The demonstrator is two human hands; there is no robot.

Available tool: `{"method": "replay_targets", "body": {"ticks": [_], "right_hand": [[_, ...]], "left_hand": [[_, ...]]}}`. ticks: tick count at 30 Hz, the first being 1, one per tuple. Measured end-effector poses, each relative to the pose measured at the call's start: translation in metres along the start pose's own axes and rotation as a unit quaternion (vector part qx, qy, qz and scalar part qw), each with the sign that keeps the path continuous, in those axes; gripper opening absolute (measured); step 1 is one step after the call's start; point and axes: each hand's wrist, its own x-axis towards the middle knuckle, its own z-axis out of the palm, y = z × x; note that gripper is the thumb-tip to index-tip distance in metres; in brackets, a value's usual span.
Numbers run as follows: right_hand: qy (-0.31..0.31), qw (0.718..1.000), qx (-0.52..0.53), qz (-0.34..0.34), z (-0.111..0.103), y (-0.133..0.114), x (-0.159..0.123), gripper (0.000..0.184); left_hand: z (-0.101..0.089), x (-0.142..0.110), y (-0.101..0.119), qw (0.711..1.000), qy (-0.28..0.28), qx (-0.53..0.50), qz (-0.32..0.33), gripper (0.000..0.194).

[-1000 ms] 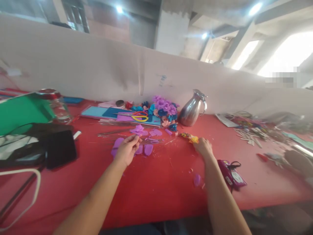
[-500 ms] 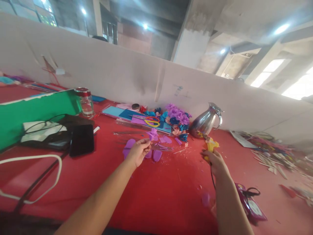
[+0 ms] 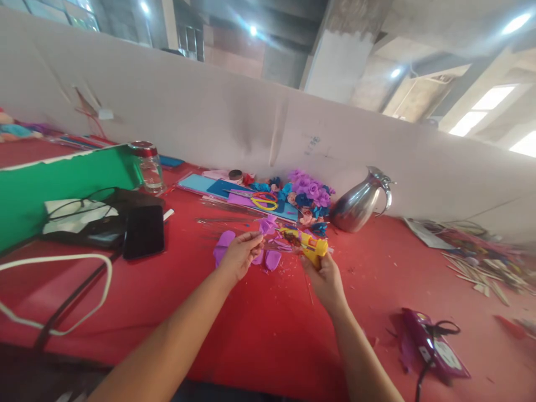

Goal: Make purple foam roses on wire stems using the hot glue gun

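Observation:
My left hand (image 3: pixel 242 254) pinches a small purple paper flower (image 3: pixel 267 224), its petals standing above the fingertips. In my right hand (image 3: pixel 329 282) is a yellow glue gun (image 3: pixel 315 247), held by its handle with the nozzle pointing left. That nozzle is close beside the flower; whether they touch I cannot tell. Below and around both hands lie purple paper petals (image 3: pixel 273 260) and scraps on the red table. Behind them, red-and-yellow-handled scissors (image 3: pixel 264 201) rest on sheets of blue and purple paper (image 3: pixel 205 185).
A bunch of finished paper flowers (image 3: pixel 310 190) stands near a steel jug (image 3: pixel 355 204). Leftward are a phone (image 3: pixel 143 231), a glass jar (image 3: pixel 149 170) and a white cable (image 3: pixel 106 279). A purple power box (image 3: pixel 438 343) lies at right, with wooden sticks (image 3: pixel 481 273) beyond it.
My right hand has brought the glue gun leftward from beside the jug to the flower. My left hand keeps holding the flower in nearly the same place.

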Motion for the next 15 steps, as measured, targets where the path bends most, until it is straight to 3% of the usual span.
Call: {"method": "replay_targets", "body": {"ticks": [8,15], "right_hand": [[0.011,0.987,-0.16,-0.032,0.0084,0.009,-0.0082,0.031],[-0.008,0.98,-0.188,-0.07,0.0079,0.0009,-0.0099,0.029]], "left_hand": [[0.0025,-0.0061,0.0001,0.999,-0.015,0.029,0.01,0.034],[0.0035,-0.0076,0.0007,0.999,-0.017,0.033,0.012,0.034]]}}
